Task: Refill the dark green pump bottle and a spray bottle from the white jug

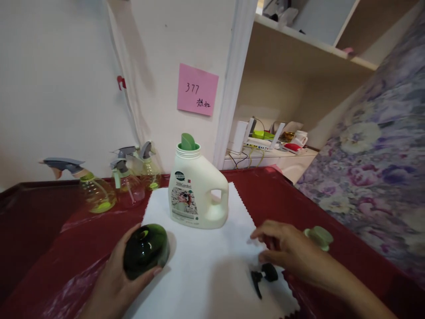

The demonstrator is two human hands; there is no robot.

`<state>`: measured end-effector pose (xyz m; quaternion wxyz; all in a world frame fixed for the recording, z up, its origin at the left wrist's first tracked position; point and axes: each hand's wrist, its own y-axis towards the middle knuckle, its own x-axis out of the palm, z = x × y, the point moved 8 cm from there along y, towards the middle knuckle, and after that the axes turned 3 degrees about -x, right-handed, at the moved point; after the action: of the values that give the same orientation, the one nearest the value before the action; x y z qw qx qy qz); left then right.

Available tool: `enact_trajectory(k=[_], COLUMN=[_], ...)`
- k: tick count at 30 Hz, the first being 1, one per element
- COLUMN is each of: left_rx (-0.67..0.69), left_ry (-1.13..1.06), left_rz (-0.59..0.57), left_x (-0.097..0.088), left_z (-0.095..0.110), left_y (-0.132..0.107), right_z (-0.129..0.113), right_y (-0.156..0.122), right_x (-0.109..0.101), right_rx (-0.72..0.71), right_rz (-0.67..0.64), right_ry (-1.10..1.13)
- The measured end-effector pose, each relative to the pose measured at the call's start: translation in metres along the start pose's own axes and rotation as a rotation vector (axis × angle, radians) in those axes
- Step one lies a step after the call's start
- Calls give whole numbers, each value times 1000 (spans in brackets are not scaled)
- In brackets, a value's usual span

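Observation:
My left hand (121, 270) is wrapped round a dark green glossy bottle (146, 250) with a small light-green opening on top. Over the right side of the white cloth (202, 270), my right hand (288, 250) is held with thumb and fingers apart and nothing between them. Just below its thumb lies a black pump head (264, 275), on its side on the cloth. Behind both hands stands a cream detergent jug (195, 190), upright and uncapped, with a green spout in its neck. A pale green cap (318, 238) rests to the right of my right hand.
Several clear spray bottles (98, 195) with grey triggers stand at the back left of the dark red tabletop (268, 195). A pink note (198, 89) is stuck on the wall. A white router (262, 142) sits on a shelf beyond; a floral curtain (375, 168) hangs at right.

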<state>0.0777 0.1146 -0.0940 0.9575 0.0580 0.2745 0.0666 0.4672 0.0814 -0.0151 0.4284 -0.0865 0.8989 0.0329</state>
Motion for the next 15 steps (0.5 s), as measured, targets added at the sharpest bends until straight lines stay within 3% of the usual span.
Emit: enact_trajectory(k=[5,10,13,15], left_rx=[-18,-13,-6,-10], left_ry=[0,-25,-41,-60], left_rz=[-10,21,-15,-32], left_x=[1,1,4,6], left_z=[-2,-1,1,3], left_y=[0,-4,-7,-8], right_z=[33,50,34,4], right_y=[-36,-45,-41,-36], right_x=[33,49,34,15], right_rx=[163,188,57,-137], right_rz=[-151,-151,-36,96], right_ry=[-456,-466,-427,-358])
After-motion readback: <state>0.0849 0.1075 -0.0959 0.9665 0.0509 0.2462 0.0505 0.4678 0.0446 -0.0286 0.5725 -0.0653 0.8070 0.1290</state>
